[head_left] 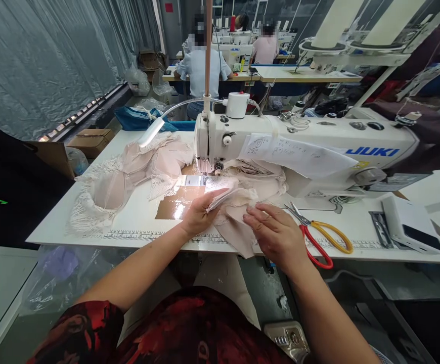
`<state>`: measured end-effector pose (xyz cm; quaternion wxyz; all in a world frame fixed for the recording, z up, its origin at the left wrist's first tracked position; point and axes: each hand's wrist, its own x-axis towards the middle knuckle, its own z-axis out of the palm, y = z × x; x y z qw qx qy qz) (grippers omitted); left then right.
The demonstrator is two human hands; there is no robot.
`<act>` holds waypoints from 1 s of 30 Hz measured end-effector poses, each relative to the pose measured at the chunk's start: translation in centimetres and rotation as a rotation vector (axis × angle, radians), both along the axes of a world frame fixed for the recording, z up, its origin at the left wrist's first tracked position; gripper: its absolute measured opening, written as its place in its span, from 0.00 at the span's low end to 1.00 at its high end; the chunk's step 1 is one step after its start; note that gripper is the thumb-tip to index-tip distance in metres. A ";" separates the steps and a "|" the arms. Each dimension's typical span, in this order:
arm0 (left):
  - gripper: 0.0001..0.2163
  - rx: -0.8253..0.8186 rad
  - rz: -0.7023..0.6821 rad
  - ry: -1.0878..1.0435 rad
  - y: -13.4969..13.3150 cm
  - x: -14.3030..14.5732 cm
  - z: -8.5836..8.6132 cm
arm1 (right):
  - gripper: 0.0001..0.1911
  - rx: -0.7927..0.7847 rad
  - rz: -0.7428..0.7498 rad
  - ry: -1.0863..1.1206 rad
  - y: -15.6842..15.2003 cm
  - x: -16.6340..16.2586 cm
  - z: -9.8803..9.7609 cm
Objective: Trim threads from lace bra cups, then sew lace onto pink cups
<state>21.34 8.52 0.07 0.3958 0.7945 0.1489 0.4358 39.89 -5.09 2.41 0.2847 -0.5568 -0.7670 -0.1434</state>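
Beige, perhaps lacy cloth (pixel 236 206) in left fingers (pixel 213 197)

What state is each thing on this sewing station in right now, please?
Left hand, closed on the fabric piece's folded edge.
Right hand, open, lying flat on the fabric piece.
Fabric piece, folded, hanging partly over the table edge.
Lamp, lit.
Scissors, lying flat, untouched, blades nearly shut.
Lace pile, heaped left of the sewing machine.
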 end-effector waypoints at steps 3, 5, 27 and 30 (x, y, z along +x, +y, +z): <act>0.18 0.032 -0.039 0.040 -0.1 -0.1 0.1 | 0.16 -0.107 0.087 0.018 -0.2 -0.9 -1.6; 0.18 0.067 -0.075 0.061 -0.1 0.0 0.0 | 0.17 -0.201 0.125 0.026 -0.4 -1.4 -2.5; 0.14 -0.093 -0.087 0.241 0.3 1.0 -0.6 | 0.20 -0.137 -0.164 0.060 0.6 -3.5 -1.1; 0.15 -0.161 -0.086 0.234 0.6 1.0 -0.6 | 0.19 -0.193 -0.121 0.081 0.7 -5.1 -1.6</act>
